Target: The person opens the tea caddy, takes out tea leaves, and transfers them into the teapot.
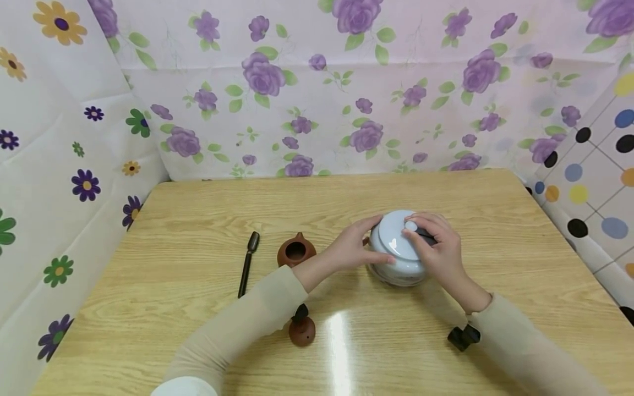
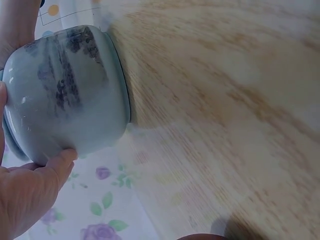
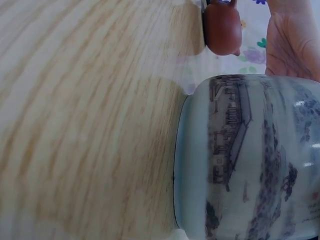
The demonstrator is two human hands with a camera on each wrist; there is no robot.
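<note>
Porcelain jar, pale blue-white and glossy, stands upright on the wood-grained table, right of centre in the head view, between a person's two hands. Dark landscape painting with buildings and trees covers its side in both wrist views. The left hand grips the jar from its left, thumb on the near side and fingers round toward the far side, opened about as wide as the body between them. The right hand reaches over the top and pinches the small white knob of the lid between thumb and fingers. The lid lies over the jar's mouth, but its right edge is covered by that hand, with a dark patch under the fingers, so whether it sits fully down there cannot be told. Left of the jar, behind the left forearm, sits a reddish-brown clay teapot with its round mouth uncovered. A slim black scoop lies farther left, near the teapot. On the near side of the same forearm lies a small round clay piece, partly covered. Purple-flowered cloth hangs behind the table.
</note>
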